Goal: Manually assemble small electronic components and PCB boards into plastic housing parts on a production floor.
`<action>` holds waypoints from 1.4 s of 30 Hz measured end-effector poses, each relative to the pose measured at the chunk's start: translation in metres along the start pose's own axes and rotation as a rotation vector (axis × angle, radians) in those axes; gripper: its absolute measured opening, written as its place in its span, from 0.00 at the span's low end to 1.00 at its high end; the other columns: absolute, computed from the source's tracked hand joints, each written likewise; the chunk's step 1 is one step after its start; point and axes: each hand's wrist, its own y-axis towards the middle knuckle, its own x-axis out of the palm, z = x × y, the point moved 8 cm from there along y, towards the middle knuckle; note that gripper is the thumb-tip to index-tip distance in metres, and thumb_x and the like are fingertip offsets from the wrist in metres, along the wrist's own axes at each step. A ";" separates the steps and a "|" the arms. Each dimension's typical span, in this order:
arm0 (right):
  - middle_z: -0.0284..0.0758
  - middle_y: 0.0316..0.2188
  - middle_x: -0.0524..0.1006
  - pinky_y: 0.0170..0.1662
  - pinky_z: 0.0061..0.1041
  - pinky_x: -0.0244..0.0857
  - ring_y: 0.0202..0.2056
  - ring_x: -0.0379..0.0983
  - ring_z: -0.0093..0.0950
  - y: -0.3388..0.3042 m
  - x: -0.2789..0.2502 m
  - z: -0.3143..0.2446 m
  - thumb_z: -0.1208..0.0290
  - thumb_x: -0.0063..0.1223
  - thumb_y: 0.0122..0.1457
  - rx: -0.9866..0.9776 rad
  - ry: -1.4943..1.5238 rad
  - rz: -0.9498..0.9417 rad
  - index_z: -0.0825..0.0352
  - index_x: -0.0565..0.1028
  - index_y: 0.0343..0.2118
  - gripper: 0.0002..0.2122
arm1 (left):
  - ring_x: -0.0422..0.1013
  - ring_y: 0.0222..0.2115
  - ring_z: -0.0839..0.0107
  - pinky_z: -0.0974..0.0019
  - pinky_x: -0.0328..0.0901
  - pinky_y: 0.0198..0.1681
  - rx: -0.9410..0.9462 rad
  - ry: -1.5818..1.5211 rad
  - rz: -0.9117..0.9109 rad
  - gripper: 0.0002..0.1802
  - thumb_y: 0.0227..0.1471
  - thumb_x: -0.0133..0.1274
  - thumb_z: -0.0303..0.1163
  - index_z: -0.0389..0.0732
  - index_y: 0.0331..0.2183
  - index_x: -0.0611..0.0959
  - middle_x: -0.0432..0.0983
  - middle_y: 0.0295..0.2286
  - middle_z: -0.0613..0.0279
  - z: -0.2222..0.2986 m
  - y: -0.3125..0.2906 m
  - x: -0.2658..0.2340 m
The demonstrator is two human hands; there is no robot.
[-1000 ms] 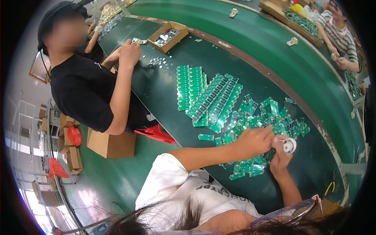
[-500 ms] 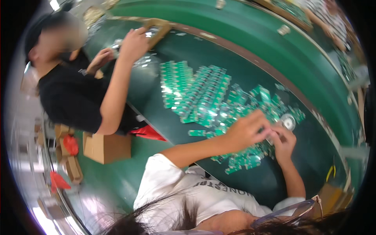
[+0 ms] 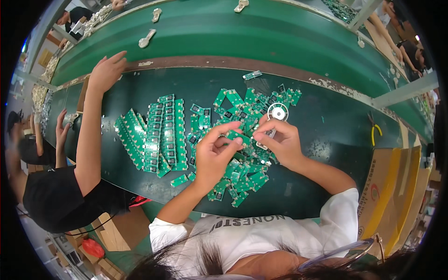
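Note:
My left hand (image 3: pixel 213 156) pinches a small green circuit board (image 3: pixel 239 138) between thumb and fingers. Close to its right, my right hand (image 3: pixel 285 143) is closed on a white plastic part (image 3: pixel 278 112) with a round, ring-shaped head that sticks out above the fingers. A pale lower end of that part shows under the thumb; the rest is hidden by the hand. Under and around both hands spreads a loose heap of green circuit boards (image 3: pixel 247 179). Left of the heap, more boards lie in neat overlapping rows (image 3: pixel 161 135).
A co-worker in black (image 3: pixel 56 198) stands at the left, one arm stretched over the dark table (image 3: pixel 317 205). Beyond the table's raised edge runs a green belt (image 3: pixel 200 32) bearing several white parts. Yellow-handled pliers (image 3: pixel 374 133) and a cardboard box (image 3: pixel 380 191) are at the right.
The view has swung, shifting the boards and my hands leftward in the picture. My hands have moved slightly apart, and the board in my left hand now shows. The co-worker's arm reaches toward the belt.

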 end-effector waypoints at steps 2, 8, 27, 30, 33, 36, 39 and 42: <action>0.31 0.31 0.69 0.32 0.18 0.60 0.32 0.65 0.18 0.000 0.000 0.002 0.82 0.56 0.52 0.020 -0.011 0.002 0.69 0.75 0.29 0.03 | 0.72 0.31 0.78 0.75 0.72 0.37 -0.016 -0.020 0.027 0.17 0.51 0.52 0.18 0.33 0.45 0.76 0.70 0.37 0.60 0.001 0.002 -0.002; 0.31 0.31 0.69 0.34 0.19 0.60 0.33 0.65 0.20 0.001 -0.002 0.007 0.82 0.57 0.52 -0.006 -0.178 0.009 0.69 0.74 0.28 0.03 | 0.70 0.35 0.76 0.72 0.71 0.41 0.036 0.016 0.041 0.15 0.51 0.51 0.18 0.31 0.43 0.76 0.69 0.36 0.61 -0.003 0.002 -0.003; 0.34 0.24 0.71 0.28 0.23 0.60 0.27 0.67 0.26 -0.013 0.010 -0.028 0.81 0.63 0.44 -0.374 -0.557 0.127 0.67 0.76 0.25 0.06 | 0.71 0.26 0.80 0.77 0.65 0.25 0.273 0.407 0.054 0.12 0.46 0.57 0.21 0.35 0.37 0.78 0.76 0.28 0.61 -0.001 -0.003 0.005; 0.36 0.27 0.73 0.31 0.26 0.65 0.29 0.70 0.29 -0.014 0.008 -0.025 0.77 0.64 0.45 -0.345 -0.587 0.123 0.66 0.78 0.28 0.06 | 0.71 0.38 0.77 0.75 0.68 0.40 0.098 0.082 -0.077 0.16 0.48 0.55 0.17 0.34 0.42 0.77 0.74 0.37 0.62 -0.010 0.000 0.009; 0.36 0.27 0.73 0.31 0.26 0.65 0.29 0.71 0.29 -0.014 0.009 -0.027 0.77 0.63 0.45 -0.370 -0.593 0.102 0.65 0.78 0.28 0.06 | 0.71 0.39 0.76 0.74 0.69 0.43 0.089 0.016 -0.114 0.19 0.48 0.54 0.16 0.32 0.44 0.75 0.74 0.38 0.60 -0.010 0.001 0.012; 0.35 0.27 0.73 0.30 0.26 0.65 0.29 0.71 0.29 -0.015 0.006 -0.027 0.77 0.64 0.45 -0.364 -0.596 0.151 0.65 0.78 0.27 0.06 | 0.71 0.40 0.76 0.75 0.69 0.43 0.076 -0.054 -0.081 0.20 0.48 0.54 0.16 0.31 0.46 0.74 0.74 0.39 0.58 -0.001 -0.002 0.014; 0.35 0.26 0.73 0.30 0.25 0.65 0.28 0.70 0.27 -0.015 0.008 -0.029 0.78 0.64 0.45 -0.389 -0.597 0.149 0.65 0.78 0.27 0.06 | 0.73 0.37 0.75 0.75 0.71 0.39 0.062 -0.081 0.005 0.16 0.48 0.54 0.16 0.31 0.42 0.77 0.76 0.38 0.56 0.002 -0.002 0.007; 0.35 0.26 0.73 0.29 0.24 0.64 0.28 0.70 0.27 -0.016 0.010 -0.027 0.78 0.64 0.44 -0.356 -0.565 0.119 0.65 0.78 0.27 0.06 | 0.75 0.32 0.76 0.75 0.72 0.34 0.112 0.059 0.074 0.08 0.47 0.56 0.17 0.30 0.34 0.79 0.78 0.33 0.56 -0.008 -0.004 -0.005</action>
